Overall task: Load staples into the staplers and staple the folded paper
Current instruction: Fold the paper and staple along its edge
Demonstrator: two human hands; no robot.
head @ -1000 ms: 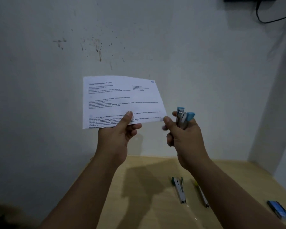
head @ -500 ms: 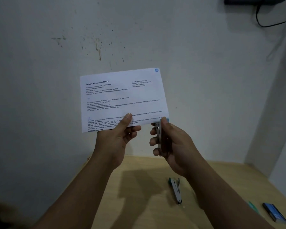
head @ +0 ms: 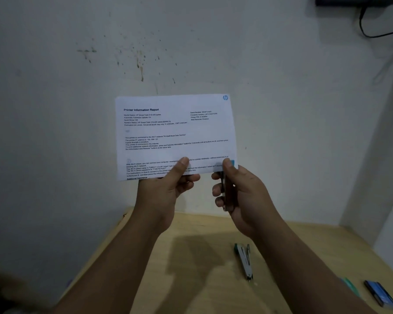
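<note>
I hold a folded printed paper (head: 175, 134) up in front of the wall. My left hand (head: 166, 191) pinches its lower edge, thumb on the front. My right hand (head: 241, 193) grips a blue stapler (head: 225, 184) upright, its blue tip at the paper's lower right corner; most of the stapler is hidden by my fingers. A second, green and metal stapler (head: 244, 261) lies on the wooden table (head: 191, 268) below my right arm.
A small blue box (head: 380, 293) lies at the table's right edge, with a green pen-like object (head: 349, 285) beside it. The white wall stands close behind the table. A dark cable and device hang at the upper right (head: 368, 19).
My right hand brought the blue stapler left onto the paper's lower right corner. The paper rose slightly and now faces me more squarely.
</note>
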